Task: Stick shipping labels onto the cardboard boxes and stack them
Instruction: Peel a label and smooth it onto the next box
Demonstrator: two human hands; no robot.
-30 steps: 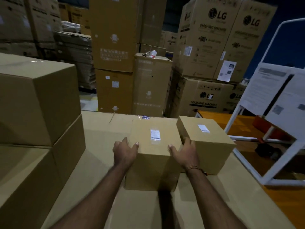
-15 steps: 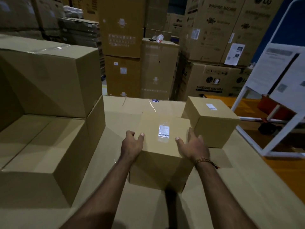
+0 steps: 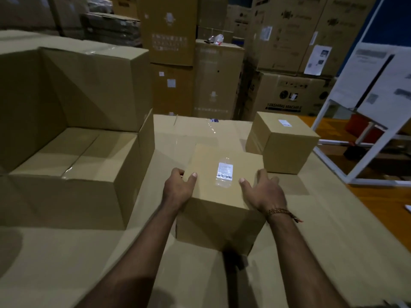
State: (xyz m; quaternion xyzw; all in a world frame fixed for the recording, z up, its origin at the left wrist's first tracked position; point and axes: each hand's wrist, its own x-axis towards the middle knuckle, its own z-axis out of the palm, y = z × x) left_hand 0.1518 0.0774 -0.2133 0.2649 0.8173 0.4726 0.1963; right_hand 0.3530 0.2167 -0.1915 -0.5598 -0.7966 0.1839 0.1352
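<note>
A: Where is the box (image 3: 219, 196), and how does it lie?

B: At the middle of the cardboard surface (image 3: 333, 252), near the person. Its long axis runs near to far, turned slightly so the far end leans right. The label (image 3: 224, 171) sits on top, toward the far right, its barcode along its near edge.

A: The hands?

B: The left hand (image 3: 178, 190) grips the left top edge, thumb on top, fingers curled over the side. The right hand (image 3: 263, 192) lies on the right top edge with its fingers spread wide; whether they curl down the side cannot be told.

A: What room is around it?

B: The second box (image 3: 282, 142), also labelled, stands far right, just beside the far right corner. To the left, past a strip of bare surface, the big boxes (image 3: 73, 152) are stacked in steps. Near and right is bare surface.

A: Its look?

B: Plain brown, closed, label under clear tape.
</note>
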